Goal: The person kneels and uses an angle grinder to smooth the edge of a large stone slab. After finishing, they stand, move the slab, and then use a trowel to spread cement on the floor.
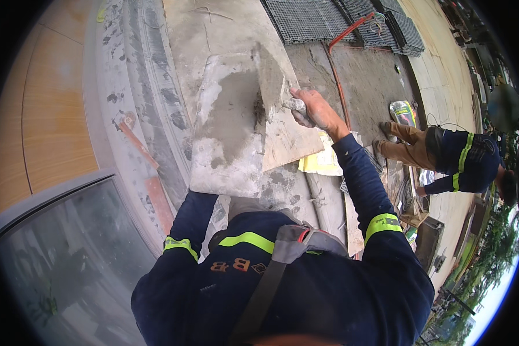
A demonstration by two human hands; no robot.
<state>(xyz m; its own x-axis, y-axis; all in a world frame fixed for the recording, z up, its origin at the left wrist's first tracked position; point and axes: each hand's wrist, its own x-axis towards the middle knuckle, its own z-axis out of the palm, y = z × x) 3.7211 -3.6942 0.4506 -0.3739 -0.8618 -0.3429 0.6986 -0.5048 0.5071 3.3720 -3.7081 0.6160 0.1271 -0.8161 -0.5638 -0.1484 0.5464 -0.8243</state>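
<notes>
A pale rectangular mortar board [228, 176] lies level in front of my chest, with wet grey mortar [236, 109] smeared over its far and middle part. My left forearm runs under the board's near edge, so the left hand is hidden. My right hand [314, 109] is closed around the mortar-caked handle of a plastering trowel [273, 81]. The trowel's blade is tilted over the board's right edge, and darker mortar clings near that edge.
Left are wooden panels [57, 104] and a glass pane [75, 259]. A co-worker [464, 158] bends over at the right, near a bag [402, 113]. Black plastic grids [311, 23] and a red pipe [338, 86] lie ahead. A yellow-and-white sack [323, 161] lies below my right forearm.
</notes>
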